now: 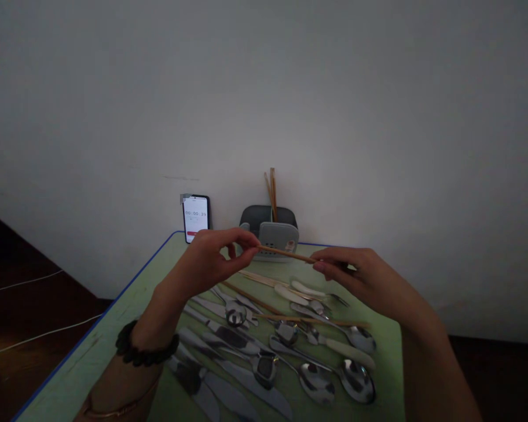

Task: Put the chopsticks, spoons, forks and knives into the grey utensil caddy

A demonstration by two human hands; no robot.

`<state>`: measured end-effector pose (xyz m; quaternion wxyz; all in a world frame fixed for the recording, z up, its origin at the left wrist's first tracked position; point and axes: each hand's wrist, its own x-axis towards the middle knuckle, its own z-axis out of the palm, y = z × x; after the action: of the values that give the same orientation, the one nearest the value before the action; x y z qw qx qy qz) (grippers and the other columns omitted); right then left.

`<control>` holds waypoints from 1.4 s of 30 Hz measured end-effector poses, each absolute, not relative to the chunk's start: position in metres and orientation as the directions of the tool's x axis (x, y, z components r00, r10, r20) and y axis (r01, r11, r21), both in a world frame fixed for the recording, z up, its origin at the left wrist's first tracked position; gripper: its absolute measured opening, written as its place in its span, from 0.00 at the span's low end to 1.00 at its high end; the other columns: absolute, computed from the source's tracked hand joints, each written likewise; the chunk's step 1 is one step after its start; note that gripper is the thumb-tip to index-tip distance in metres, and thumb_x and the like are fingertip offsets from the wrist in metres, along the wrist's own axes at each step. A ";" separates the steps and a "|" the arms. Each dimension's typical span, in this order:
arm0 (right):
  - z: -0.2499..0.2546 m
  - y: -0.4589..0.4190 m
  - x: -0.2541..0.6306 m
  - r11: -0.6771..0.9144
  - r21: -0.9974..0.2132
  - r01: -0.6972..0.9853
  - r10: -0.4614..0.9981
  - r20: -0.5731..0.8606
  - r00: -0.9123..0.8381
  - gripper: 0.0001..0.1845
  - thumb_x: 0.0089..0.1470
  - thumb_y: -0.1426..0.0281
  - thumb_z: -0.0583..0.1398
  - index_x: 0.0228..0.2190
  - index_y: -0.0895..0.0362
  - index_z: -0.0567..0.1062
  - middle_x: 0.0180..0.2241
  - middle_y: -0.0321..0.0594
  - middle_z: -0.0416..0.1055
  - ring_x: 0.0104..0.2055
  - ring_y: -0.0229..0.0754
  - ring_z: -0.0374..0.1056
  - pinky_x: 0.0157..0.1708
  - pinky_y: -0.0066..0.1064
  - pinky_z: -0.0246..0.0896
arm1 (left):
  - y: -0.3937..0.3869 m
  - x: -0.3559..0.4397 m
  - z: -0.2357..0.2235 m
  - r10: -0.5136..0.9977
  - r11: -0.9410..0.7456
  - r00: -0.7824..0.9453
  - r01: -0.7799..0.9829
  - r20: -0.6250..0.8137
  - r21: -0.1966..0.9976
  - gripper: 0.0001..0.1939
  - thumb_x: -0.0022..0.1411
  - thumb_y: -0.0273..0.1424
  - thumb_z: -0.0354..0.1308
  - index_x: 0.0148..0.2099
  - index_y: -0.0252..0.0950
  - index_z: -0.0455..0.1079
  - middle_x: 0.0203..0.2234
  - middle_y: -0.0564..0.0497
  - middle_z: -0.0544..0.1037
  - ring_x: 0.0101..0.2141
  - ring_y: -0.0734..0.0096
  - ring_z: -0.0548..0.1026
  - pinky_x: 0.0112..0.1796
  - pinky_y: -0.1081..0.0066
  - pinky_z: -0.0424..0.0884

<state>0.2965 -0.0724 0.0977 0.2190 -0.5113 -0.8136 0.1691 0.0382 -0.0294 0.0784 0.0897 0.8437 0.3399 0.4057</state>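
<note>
A wooden chopstick (286, 253) is stretched between my two hands above the table. My left hand (229, 252) pinches its left end between thumb and fingers. Its right end is in the closed fingertips of my right hand (349, 264). Whether it is one stick or a pair lying together, I cannot tell. Just behind it stands a grey utensil holder (290, 234), with several chopsticks (273, 193) upright in it; my left hand hides part of its front. Below my hands, spoons (356, 380), knives (246, 375), forks and more chopsticks (264, 302) lie spread about.
A phone (196, 217) showing a timer leans against the wall (378, 117) at the table's back left. The light green table (114, 346) has a blue edge. White cables (44, 335) run across the dark area at the left.
</note>
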 end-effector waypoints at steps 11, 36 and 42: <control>0.095 -0.072 0.289 0.377 -0.562 0.736 0.921 0.145 -0.362 0.15 0.56 0.59 0.55 0.35 0.56 0.75 0.25 0.36 0.71 0.25 0.35 0.63 0.25 0.25 0.56 | -0.030 0.038 0.078 0.635 -0.767 0.499 0.496 0.590 0.406 0.05 0.58 0.31 0.57 0.34 0.36 0.74 0.23 0.56 0.77 0.21 0.81 0.71 0.25 0.83 0.67; 0.096 -0.071 0.288 0.419 -0.513 0.749 0.904 0.154 -0.400 0.16 0.57 0.60 0.54 0.35 0.56 0.76 0.27 0.38 0.73 0.26 0.36 0.63 0.27 0.25 0.56 | -0.025 0.038 0.076 0.565 -0.825 0.564 0.374 0.602 0.423 0.04 0.60 0.28 0.56 0.35 0.34 0.71 0.35 0.49 0.75 0.32 0.77 0.72 0.30 0.78 0.68; 0.095 -0.071 0.287 0.428 -0.508 0.748 0.898 0.149 -0.413 0.15 0.58 0.62 0.53 0.35 0.56 0.76 0.27 0.37 0.73 0.26 0.35 0.63 0.26 0.25 0.55 | -0.026 0.038 0.076 0.578 -0.816 0.574 0.396 0.580 0.422 0.05 0.60 0.29 0.55 0.35 0.34 0.71 0.33 0.50 0.75 0.29 0.78 0.71 0.29 0.78 0.68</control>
<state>0.2873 -0.0708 0.0948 0.2038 -0.5018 -0.8201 0.1849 0.0382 -0.0255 0.0763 0.1237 0.8784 0.2772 0.3690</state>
